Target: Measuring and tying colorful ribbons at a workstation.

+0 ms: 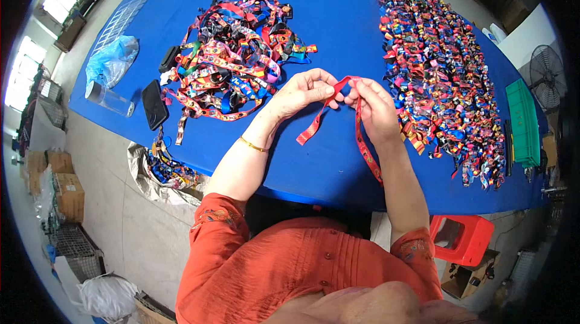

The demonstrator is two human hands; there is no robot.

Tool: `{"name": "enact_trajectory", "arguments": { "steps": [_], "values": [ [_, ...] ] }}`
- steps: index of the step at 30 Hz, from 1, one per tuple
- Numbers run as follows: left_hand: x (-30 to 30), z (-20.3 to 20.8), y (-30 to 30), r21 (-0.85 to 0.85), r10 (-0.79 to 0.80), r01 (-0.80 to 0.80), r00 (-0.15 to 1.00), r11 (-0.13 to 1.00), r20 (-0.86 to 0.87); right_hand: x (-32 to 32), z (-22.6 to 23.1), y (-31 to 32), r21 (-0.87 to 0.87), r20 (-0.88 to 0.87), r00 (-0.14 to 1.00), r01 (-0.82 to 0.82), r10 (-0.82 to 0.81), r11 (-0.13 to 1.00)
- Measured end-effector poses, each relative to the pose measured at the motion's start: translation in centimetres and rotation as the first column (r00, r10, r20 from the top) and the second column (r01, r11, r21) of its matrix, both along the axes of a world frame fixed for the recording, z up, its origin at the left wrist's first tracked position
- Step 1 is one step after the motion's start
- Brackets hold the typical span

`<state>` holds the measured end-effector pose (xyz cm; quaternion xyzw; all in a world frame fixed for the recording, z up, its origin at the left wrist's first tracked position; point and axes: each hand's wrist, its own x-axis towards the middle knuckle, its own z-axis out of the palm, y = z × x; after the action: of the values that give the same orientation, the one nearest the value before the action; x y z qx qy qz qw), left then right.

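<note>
Above the table's near middle, my left hand (307,91) and my right hand (377,108) are close together, fingers pinching a red printed strap (366,153). One end of the strap hangs below my left fingers, and a longer length falls from my right hand toward the table's front edge. What lies between the fingertips is partly hidden. To the left of my hands is a tangled heap of multicoloured printed straps (220,61). On the right, many small bundled straps (432,79) lie in dense rows.
The blue-covered table (338,22) also carries a phone (154,104), a clear bottle (112,100), a blue plastic bag (113,61), a wire rack (122,22) and a green tray (523,121). Below are a sack of straps (142,173) and a red stool (477,240).
</note>
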<state>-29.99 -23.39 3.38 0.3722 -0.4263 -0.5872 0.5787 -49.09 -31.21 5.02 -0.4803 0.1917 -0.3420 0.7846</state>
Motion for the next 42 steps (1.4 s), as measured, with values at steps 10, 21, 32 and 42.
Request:
{"name": "enact_trajectory", "arguments": {
  "steps": [10,21,32,42],
  "values": [
    [-0.1,-0.6,-0.1,0.086,0.073,-0.074,0.997,0.994,0.017,0.7,-1.1,-0.1,0.169,0.081,0.997,-0.008,-0.006,0.986],
    [-0.6,-1.3,-0.3,0.051,0.231,-0.236,0.969,0.970,0.087,0.3,-1.9,1.2,-0.035,-0.187,0.981,0.053,-0.059,0.998],
    [-1.2,-1.7,-0.2,0.048,0.239,-0.238,0.971,0.970,-0.017,0.9,-2.3,1.2,-0.072,-0.183,0.981,0.054,-0.067,0.996],
    [-1.8,-0.9,0.0,0.070,0.265,-0.275,0.956,0.959,0.128,1.1,-3.9,1.4,-0.070,-0.132,0.990,0.028,-0.037,0.997]
  ]
}}
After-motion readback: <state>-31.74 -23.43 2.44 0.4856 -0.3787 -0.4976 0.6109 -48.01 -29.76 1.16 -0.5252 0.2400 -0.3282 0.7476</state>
